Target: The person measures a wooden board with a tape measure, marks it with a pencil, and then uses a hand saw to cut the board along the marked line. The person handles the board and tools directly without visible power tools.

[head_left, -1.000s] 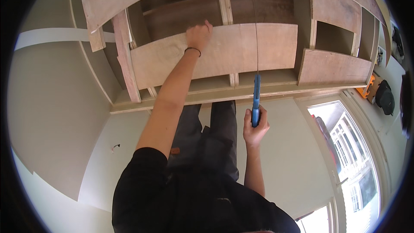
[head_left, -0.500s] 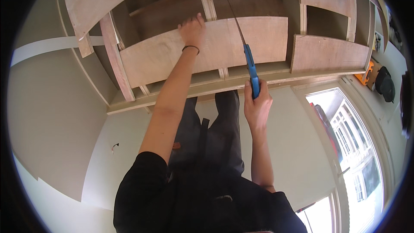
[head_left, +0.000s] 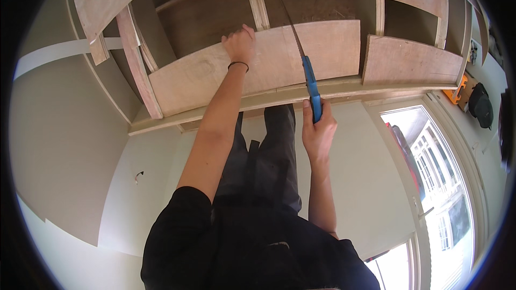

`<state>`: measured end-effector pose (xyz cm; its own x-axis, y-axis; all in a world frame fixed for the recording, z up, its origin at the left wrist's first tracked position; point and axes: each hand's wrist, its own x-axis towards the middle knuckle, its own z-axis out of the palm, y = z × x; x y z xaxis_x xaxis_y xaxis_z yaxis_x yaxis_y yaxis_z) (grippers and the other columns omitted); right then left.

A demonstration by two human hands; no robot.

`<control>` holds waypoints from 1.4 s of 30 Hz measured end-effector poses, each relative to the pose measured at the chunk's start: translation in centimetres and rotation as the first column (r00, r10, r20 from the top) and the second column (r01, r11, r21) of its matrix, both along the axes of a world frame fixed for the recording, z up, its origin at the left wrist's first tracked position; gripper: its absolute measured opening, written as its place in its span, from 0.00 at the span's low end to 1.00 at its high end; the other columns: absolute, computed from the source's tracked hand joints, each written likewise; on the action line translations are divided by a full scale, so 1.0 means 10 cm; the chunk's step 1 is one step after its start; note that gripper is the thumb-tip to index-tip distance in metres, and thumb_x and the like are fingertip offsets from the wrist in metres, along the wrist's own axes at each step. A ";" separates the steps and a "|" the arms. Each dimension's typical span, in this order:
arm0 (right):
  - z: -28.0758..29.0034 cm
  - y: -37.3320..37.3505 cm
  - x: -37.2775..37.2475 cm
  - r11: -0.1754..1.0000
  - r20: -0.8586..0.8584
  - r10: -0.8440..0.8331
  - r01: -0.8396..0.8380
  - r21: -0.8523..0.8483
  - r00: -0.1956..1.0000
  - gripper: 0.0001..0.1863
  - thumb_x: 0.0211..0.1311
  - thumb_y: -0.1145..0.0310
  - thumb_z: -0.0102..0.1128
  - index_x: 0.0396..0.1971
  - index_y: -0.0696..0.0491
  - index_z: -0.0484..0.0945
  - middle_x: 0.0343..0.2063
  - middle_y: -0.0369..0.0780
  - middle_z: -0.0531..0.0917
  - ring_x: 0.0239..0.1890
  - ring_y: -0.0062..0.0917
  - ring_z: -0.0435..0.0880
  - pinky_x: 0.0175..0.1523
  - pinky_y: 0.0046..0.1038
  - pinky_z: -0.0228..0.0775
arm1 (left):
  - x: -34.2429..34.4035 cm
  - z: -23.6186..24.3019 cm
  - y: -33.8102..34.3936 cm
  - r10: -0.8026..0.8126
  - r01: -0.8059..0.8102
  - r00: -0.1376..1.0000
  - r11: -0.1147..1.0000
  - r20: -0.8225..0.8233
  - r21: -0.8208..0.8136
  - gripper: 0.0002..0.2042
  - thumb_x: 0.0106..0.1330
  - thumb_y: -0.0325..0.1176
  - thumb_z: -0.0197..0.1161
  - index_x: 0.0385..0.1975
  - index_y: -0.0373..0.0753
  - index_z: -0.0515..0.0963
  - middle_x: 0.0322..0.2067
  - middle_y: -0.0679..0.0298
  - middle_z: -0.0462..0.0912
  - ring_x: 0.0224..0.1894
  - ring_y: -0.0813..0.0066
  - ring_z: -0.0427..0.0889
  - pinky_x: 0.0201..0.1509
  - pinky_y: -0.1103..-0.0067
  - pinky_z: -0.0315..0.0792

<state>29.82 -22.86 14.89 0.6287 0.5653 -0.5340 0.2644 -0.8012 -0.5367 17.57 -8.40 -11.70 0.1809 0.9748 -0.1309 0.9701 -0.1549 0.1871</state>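
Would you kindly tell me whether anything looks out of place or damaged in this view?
One oddity: what looks like a short loose wire pokes from the pale wall, left of the left arm, joined to nothing visible. The handsaw in the right hand and the plywood board under the left hand show no clear damage.

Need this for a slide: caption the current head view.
Left hand at the upper edge of a plywood board, right hand gripping a blue-handled saw slanted across it.
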 end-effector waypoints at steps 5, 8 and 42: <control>0.01 -0.05 0.03 0.999 -0.004 -0.035 0.035 0.005 0.999 0.15 0.68 0.63 0.62 0.37 0.62 0.76 0.17 0.43 0.75 0.17 0.28 0.74 0.26 0.30 0.68 | -0.02 -0.02 -0.22 -0.060 0.060 0.997 0.998 0.052 0.012 0.22 0.67 0.37 0.50 0.08 0.40 0.78 0.15 0.55 0.81 0.20 0.57 0.80 0.34 0.63 0.69; -0.01 -0.12 0.05 1.000 0.009 0.003 -0.003 0.009 1.000 0.14 0.68 0.64 0.61 0.38 0.62 0.76 0.17 0.44 0.75 0.18 0.30 0.75 0.27 0.31 0.68 | -0.01 0.01 -0.23 -0.058 0.058 0.998 0.997 0.004 -0.059 0.22 0.67 0.39 0.50 0.10 0.40 0.78 0.17 0.55 0.81 0.21 0.57 0.81 0.36 0.62 0.70; 0.18 -0.41 0.04 0.977 0.004 0.201 -0.200 -0.070 0.980 0.12 0.65 0.68 0.62 0.38 0.61 0.74 0.17 0.45 0.78 0.17 0.36 0.80 0.23 0.32 0.70 | 0.44 0.06 -0.26 0.188 -0.175 0.973 0.979 0.130 -0.105 0.20 0.58 0.53 0.60 0.24 0.39 0.72 0.21 0.55 0.82 0.20 0.56 0.78 0.36 0.68 0.64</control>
